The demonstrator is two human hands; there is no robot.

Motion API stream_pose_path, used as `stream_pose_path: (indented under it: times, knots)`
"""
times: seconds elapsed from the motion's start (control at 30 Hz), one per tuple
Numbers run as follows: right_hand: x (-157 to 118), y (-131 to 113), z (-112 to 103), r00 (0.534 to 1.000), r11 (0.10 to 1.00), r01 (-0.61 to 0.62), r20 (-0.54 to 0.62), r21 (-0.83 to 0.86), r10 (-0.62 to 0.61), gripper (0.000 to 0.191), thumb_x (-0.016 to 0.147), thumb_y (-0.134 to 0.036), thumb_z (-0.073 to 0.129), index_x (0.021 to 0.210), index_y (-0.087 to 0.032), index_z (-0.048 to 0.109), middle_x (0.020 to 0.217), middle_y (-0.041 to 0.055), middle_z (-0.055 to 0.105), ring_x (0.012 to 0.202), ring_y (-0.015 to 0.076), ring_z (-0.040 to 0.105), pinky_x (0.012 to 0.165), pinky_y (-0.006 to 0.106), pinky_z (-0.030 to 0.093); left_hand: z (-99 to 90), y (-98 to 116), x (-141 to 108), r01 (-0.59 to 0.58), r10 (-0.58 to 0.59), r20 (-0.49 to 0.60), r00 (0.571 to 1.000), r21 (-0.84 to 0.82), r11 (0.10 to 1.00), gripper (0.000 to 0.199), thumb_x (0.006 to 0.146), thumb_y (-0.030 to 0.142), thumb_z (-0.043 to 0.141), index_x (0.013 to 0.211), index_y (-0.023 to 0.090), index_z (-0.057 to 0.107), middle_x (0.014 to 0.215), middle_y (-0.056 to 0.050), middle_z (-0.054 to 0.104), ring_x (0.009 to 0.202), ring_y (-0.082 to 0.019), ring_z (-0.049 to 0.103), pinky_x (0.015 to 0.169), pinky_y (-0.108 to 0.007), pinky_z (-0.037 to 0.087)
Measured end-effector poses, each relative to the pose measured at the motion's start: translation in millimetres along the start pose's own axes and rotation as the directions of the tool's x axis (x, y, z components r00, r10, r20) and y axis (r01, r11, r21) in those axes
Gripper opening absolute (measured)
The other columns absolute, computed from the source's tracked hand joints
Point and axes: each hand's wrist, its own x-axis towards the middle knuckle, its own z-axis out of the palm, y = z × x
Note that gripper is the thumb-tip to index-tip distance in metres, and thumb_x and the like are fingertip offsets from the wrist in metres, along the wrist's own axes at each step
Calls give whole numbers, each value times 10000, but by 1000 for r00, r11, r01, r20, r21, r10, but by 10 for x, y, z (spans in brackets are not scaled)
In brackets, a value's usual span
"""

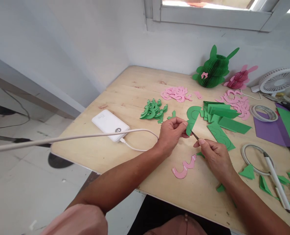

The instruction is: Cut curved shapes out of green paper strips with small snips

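Observation:
My left hand (173, 132) pinches a folded green paper piece (193, 115) with a rounded edge and pencil outlines. In my right hand (214, 155) is a small pair of scissors (195, 135); the thin dark blades touch the lower edge of that paper, and the handles are hidden by my fingers. Just below my hands lies a pink curved paper cutout (179, 173) with white strips on it. Left of the held piece is a heap of green curved cutouts (153, 110). Folded green paper strips (220, 111) are stacked to the right, beside a marked green strip (221, 135).
A white power bank (110, 124) with a cable (73, 137) crosses the left side. Pink cutouts (174, 93), a green honeycomb paper figure (214, 70), a smaller pink one (240, 78) and a fan (279, 80) stand behind. Tape rolls (263, 113) and a white pen (277, 181) lie right.

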Motion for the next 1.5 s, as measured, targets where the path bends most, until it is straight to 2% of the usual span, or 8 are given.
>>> stream_pose_path:
  times: [0.33,0.97,1.5]
  knots:
    - [2,2,12,1000,999,-15,15,29,14,517,861,-609,482,707,-160,687,506,-57,255,445,104,227,420,250,156,15,8,-24,21,-21,-26,999,-29,999,215,745,338,704,714,156,595,611,-18,663,609,-141,656,616,-259,532]
    - [9,59,31,1000,998,-18,2,57,18,515,860,-603,493,693,-154,682,505,-55,263,465,105,235,440,256,165,17,-5,-18,49,-52,-35,998,-81,996,208,714,321,715,718,151,595,594,-14,653,586,-146,649,574,-252,513]
    - [-1,9,28,1000,1000,-2,-2,31,3,519,866,-596,465,696,-157,685,498,-54,266,455,111,245,434,260,165,13,-22,-18,50,-56,-55,997,-105,993,224,718,338,713,713,148,596,623,-25,653,620,-148,642,608,-267,516]
